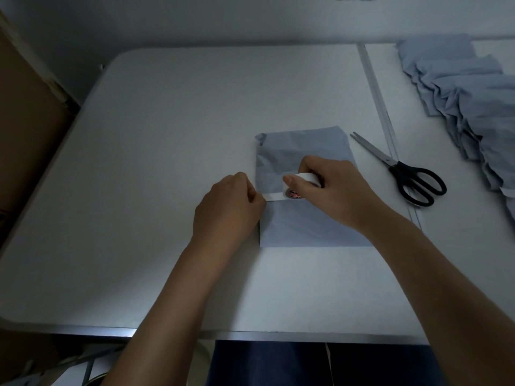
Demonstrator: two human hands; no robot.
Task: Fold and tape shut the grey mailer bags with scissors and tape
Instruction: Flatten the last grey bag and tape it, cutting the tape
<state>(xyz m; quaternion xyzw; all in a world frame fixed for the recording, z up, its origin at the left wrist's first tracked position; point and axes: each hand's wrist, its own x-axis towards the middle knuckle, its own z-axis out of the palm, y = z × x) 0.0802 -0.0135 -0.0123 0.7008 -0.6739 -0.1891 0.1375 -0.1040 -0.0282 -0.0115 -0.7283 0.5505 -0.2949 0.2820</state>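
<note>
A grey mailer bag lies flat on the white table, a little right of centre. My right hand grips a small white tape roll above the bag's middle. A short white strip of tape runs from the roll to the left. My left hand pinches the free end of that strip at the bag's left edge. Black-handled scissors lie to the right of the bag, blades pointing to the far left, untouched.
A pile of several crumpled grey mailer bags fills the far right of the table. A seam between two table halves runs beside the scissors. A brown cardboard box stands off the table's left edge.
</note>
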